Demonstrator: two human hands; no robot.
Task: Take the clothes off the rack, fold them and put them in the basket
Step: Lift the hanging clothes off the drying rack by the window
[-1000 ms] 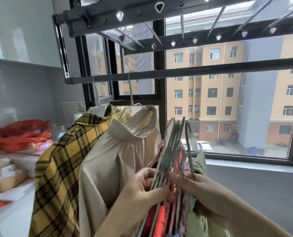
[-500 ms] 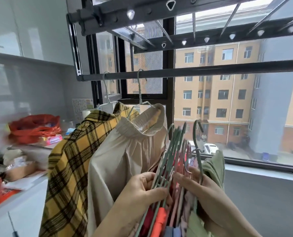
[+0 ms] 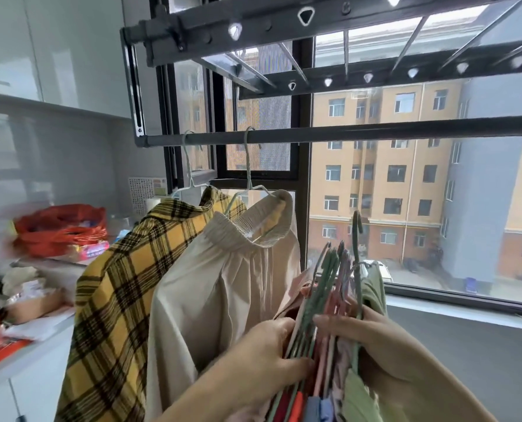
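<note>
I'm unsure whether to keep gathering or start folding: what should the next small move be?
Probably free the left hand to unhook the beige blouse, nearest the hanger bundle both hands grip. It and the yellow plaid shirt hang on the rail; the right hand could hold the bundle.

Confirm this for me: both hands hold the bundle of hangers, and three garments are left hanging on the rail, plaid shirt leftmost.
Not three: the head view shows two left on the rail, the yellow plaid shirt leftmost and a beige blouse beside it. The left hand and right hand do hold the bundle of hangers.
</note>
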